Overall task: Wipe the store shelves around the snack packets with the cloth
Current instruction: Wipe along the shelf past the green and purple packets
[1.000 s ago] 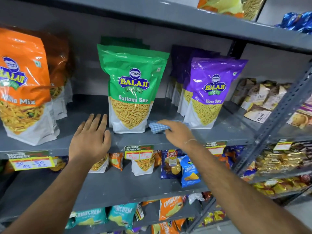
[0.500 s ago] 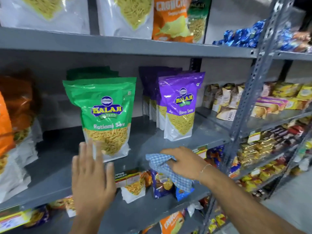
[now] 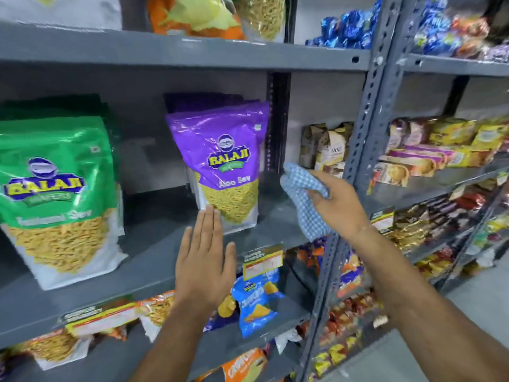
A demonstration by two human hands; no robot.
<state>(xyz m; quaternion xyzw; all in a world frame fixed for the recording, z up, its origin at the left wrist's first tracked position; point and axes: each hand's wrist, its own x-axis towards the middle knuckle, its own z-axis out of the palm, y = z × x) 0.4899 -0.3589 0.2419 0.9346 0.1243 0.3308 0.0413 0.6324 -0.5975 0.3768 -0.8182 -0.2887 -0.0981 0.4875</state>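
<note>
A blue checked cloth (image 3: pixel 303 194) hangs from my right hand (image 3: pixel 337 205), which grips it just right of the purple Aloo Sev packet (image 3: pixel 225 166), above the grey shelf (image 3: pixel 154 257). My left hand (image 3: pixel 205 260) is held flat with fingers together and pointing up, in front of the shelf edge; its fingertips reach the bottom of the purple packet. A green Ratlami Sev packet (image 3: pixel 57 194) stands at the left on the same shelf. More purple packets stand behind the front one.
A grey perforated upright (image 3: pixel 366 128) rises right of the cloth. Brown biscuit packs (image 3: pixel 325 147) sit behind it. Price labels (image 3: pixel 263 260) hang on the shelf edge. Small chip packets (image 3: pixel 254 307) fill the shelf below; more packets line the shelf above.
The view has swung right. My right hand lifted the cloth from the shelf's front edge up to the right side of the purple packet. My left hand moved right, toward that packet.
</note>
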